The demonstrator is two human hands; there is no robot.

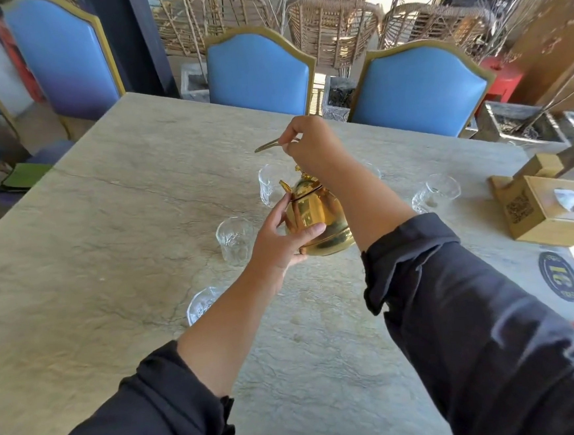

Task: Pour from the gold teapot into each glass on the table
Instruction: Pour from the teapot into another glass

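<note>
The gold teapot (317, 222) is near the middle of the stone table (108, 231), its spout pointing left. My left hand (282, 240) cups its left side. My right hand (311, 145) is above it, gripping the thin gold handle (268, 145) raised over the lid. Several clear glasses ring the pot: one behind the spout (268, 184), one to the left (234, 240), one near my left forearm (201, 304), one to the right (436, 192). Another glass is mostly hidden behind my right wrist (376, 170).
A wooden tissue box (553, 210) and a smaller wooden block (539, 165) sit at the table's right edge, with round stickers (560, 276) near them. Blue chairs (258, 70) line the far side. Planters stand beyond on the right.
</note>
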